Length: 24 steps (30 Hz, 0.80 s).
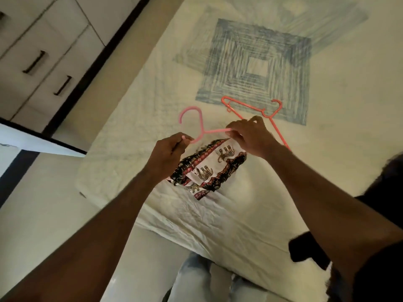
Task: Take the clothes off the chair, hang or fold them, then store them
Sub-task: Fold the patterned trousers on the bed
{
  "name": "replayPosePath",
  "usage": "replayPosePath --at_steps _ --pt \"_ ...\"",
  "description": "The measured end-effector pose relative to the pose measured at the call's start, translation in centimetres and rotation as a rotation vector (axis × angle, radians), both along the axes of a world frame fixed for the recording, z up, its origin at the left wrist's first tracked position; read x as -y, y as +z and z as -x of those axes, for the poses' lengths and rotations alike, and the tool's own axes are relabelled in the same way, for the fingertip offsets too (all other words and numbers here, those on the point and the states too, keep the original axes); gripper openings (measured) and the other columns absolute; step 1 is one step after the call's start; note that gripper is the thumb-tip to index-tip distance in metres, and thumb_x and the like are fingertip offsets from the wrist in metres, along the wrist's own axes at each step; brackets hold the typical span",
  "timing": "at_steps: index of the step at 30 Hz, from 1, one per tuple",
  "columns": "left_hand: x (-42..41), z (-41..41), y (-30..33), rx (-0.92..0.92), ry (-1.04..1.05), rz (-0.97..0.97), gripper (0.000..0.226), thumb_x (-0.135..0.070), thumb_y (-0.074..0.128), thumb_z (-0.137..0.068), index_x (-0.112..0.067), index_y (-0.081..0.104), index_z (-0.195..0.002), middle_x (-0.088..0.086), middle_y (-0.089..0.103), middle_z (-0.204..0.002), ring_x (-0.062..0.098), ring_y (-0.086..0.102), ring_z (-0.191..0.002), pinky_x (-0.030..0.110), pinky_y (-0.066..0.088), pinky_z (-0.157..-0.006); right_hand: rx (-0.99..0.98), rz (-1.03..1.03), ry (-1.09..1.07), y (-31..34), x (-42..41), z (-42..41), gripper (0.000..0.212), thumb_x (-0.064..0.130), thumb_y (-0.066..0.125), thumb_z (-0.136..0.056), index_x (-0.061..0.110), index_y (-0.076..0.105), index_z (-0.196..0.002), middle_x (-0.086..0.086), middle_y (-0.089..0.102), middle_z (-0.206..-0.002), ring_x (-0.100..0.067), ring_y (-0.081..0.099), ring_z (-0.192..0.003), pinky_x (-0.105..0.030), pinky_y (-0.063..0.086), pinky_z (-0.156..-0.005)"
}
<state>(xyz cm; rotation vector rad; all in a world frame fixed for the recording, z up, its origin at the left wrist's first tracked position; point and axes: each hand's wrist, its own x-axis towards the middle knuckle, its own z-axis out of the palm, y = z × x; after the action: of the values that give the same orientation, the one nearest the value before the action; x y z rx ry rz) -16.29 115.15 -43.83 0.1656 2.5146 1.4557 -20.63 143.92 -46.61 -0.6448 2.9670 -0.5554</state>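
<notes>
the pink hanger (197, 129) near frame centre looks like smooth moulded plastic with a slight sheen. the orange hanger (250, 106) to its right shows the same plastic finish. the printed garment (209, 168) below is thin woven cloth, matt. the bed cover (218, 219) is matt, wrinkled cloth. the drawer fronts (43, 62), upper left, look smooth and matt, with dark handles (33, 62) of unclear material.

just the one cam on my head, tilted, looking forward and down over my arms at the bed (250, 214), pretty close.
</notes>
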Motion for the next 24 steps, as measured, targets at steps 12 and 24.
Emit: replayPosePath --at_steps 12,24 --pt "12.1 -5.4 15.5 -0.258 0.225 0.199 0.019 -0.020 0.052 -0.105 -0.012 0.068 -0.099 -0.005 0.058 -0.069 0.006 0.051 -0.065 0.021 0.039 -0.062 0.024 0.197 0.383 15.3 11.3 0.3 0.021 0.034 0.053 -0.104 0.017 0.063 -0.110 0.007 0.059 -0.061 -0.006 0.050 -0.048 -0.027 0.039 -0.049" --pt "30.0 -18.6 30.9 -0.366 0.810 0.515 0.034 -0.020 0.071 -0.094 -0.007 0.065 -0.124 0.009 0.072 -0.113 0.021 0.066 -0.103 0.033 0.049 -0.094 -0.188 0.376 0.670 31.0 32.0 -1.8 0.033 0.040 0.049 -0.102 0.016 0.066 -0.088 0.006 0.055 -0.060 -0.016 0.050 -0.051 -0.035 0.040 -0.050"
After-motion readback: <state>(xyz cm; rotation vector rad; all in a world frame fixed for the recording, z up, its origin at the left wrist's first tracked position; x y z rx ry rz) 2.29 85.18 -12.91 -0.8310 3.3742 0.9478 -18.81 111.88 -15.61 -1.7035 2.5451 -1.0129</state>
